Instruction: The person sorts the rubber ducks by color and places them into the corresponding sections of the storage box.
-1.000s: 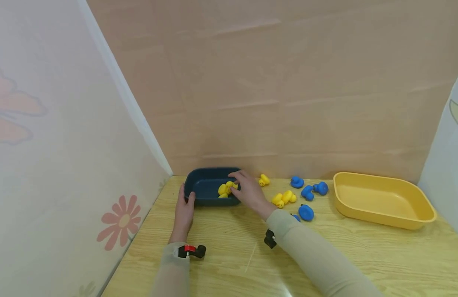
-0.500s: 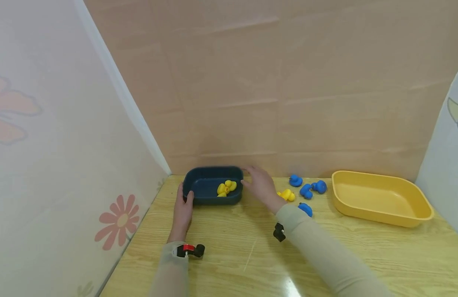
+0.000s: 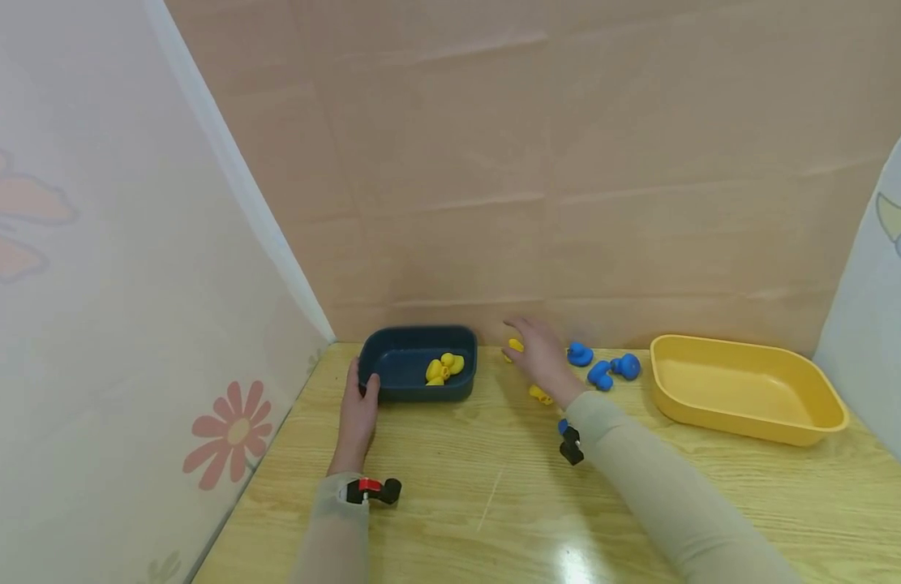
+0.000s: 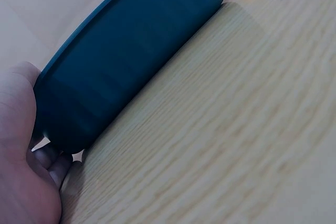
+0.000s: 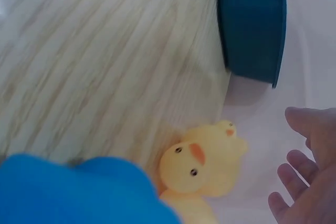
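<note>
In the head view a dark blue tray (image 3: 414,393) holds several small yellow rubber ducks (image 3: 444,369) at its right end. My left hand (image 3: 358,414) grips its left end, thumb at the rim; the left wrist view shows fingers curled round the tray's end (image 4: 121,51). My right hand (image 3: 541,357) reaches over the ducks right of the tray, fingers spread and holding nothing. Just by its fingertips is a yellow duck (image 3: 515,347), partly covered. In the right wrist view yellow ducks (image 5: 184,169) lie below the open fingers, with a blue duck (image 5: 73,192) close to the camera.
Several blue rubber ducks (image 3: 599,375) lie on the wooden table (image 3: 435,478) between my right hand and a yellow tray (image 3: 742,422). Another yellow duck (image 3: 541,395) shows under my right wrist. A brown paper-covered wall (image 3: 450,203) stands close behind.
My right hand has come away from the ducks in the dark blue tray and moved right, over the ducks on the table. My left hand keeps its grip on the tray.
</note>
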Action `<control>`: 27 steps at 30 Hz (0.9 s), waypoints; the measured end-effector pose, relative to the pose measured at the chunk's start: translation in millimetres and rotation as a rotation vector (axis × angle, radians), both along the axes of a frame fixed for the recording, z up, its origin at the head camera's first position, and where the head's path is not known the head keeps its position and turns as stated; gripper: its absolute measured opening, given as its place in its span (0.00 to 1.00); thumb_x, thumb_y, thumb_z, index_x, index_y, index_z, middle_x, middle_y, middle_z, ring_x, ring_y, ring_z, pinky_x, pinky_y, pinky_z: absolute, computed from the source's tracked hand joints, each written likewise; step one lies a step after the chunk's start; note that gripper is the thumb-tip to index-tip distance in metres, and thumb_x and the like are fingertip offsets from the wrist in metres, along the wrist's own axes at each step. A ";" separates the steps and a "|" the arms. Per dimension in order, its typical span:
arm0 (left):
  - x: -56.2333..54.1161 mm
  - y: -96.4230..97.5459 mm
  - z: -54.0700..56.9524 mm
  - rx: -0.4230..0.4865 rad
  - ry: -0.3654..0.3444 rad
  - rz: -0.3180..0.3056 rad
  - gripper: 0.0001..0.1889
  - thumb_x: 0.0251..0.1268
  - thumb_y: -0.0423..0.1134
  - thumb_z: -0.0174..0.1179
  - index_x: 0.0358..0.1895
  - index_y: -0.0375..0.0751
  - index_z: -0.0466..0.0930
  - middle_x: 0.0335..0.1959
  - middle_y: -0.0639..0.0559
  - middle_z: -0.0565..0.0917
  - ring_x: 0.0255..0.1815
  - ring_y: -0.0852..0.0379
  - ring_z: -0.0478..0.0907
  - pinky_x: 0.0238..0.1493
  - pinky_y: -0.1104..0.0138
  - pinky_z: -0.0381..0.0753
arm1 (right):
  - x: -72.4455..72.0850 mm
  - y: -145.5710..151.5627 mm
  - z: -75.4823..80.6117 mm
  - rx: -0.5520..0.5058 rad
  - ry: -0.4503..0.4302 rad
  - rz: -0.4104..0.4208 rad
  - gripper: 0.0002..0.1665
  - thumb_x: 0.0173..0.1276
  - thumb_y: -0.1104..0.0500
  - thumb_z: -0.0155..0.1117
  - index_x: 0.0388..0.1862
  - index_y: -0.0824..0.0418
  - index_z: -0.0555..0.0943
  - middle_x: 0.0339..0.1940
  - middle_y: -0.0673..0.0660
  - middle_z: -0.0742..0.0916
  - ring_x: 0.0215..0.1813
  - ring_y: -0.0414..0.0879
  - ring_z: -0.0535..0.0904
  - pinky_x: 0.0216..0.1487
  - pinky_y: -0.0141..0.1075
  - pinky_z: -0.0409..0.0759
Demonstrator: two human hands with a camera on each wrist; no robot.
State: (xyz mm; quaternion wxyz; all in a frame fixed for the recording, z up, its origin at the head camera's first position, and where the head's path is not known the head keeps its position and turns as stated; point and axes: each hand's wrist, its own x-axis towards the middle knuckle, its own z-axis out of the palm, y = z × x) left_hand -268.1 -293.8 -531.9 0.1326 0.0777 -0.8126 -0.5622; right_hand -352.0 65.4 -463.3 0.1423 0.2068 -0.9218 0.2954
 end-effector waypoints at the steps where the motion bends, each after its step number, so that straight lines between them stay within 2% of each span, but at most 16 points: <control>1: 0.1 0.2 0.0 0.000 -0.001 0.000 0.38 0.93 0.51 0.49 0.94 0.51 0.42 0.93 0.45 0.47 0.91 0.37 0.47 0.86 0.39 0.54 | -1.1 2.0 -1.6 -0.003 -0.010 -0.002 0.36 0.76 0.59 0.78 0.78 0.64 0.78 0.75 0.66 0.82 0.76 0.68 0.76 0.77 0.62 0.72; 7: -0.1 1.0 0.5 0.002 -0.007 -0.003 0.40 0.92 0.56 0.48 0.94 0.53 0.41 0.93 0.46 0.46 0.91 0.39 0.47 0.86 0.40 0.54 | -6.2 10.4 -11.9 -0.005 -0.052 -0.026 0.37 0.76 0.59 0.78 0.79 0.64 0.77 0.77 0.67 0.80 0.77 0.68 0.74 0.77 0.63 0.72; 15: -2.0 1.5 0.7 0.013 -0.006 0.001 0.38 0.93 0.50 0.49 0.94 0.52 0.42 0.93 0.45 0.47 0.91 0.38 0.47 0.86 0.40 0.53 | -8.6 13.8 -21.1 0.007 -0.102 -0.044 0.38 0.75 0.58 0.79 0.79 0.65 0.76 0.76 0.67 0.81 0.75 0.67 0.77 0.73 0.62 0.76; 27: -1.7 3.2 0.7 0.003 -0.007 0.016 0.38 0.93 0.50 0.49 0.94 0.51 0.42 0.93 0.45 0.47 0.91 0.39 0.45 0.87 0.40 0.51 | -7.3 16.7 -30.1 0.070 -0.167 0.052 0.42 0.77 0.58 0.77 0.84 0.65 0.71 0.81 0.71 0.74 0.79 0.71 0.71 0.74 0.66 0.74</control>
